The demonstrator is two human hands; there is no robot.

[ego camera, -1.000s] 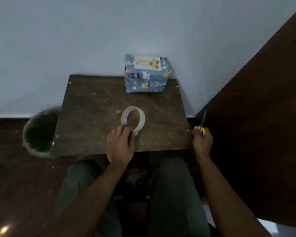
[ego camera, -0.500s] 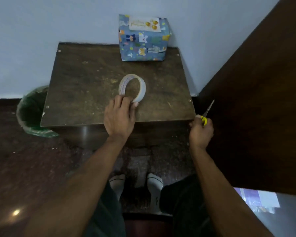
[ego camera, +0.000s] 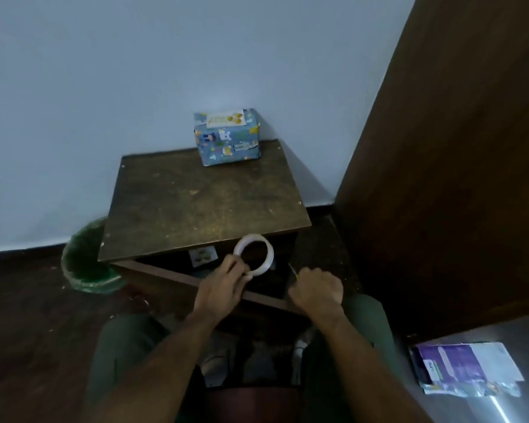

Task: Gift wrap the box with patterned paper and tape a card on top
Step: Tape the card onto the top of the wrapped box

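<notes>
Holding the tape roll (ego camera: 253,254) pinched in the left hand (ego camera: 219,290), below the bench (ego camera: 171,209) edge; right hand (ego camera: 316,290) clenched, contents unclear; wrapped box (ego camera: 228,137) well beyond.

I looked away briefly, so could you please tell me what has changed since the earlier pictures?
The left hand has lifted the tape roll off the table and now holds it in front of the near edge. The right hand has come in beside it, its scissors barely visible now. The wrapped box, card on top, stayed put.
</notes>
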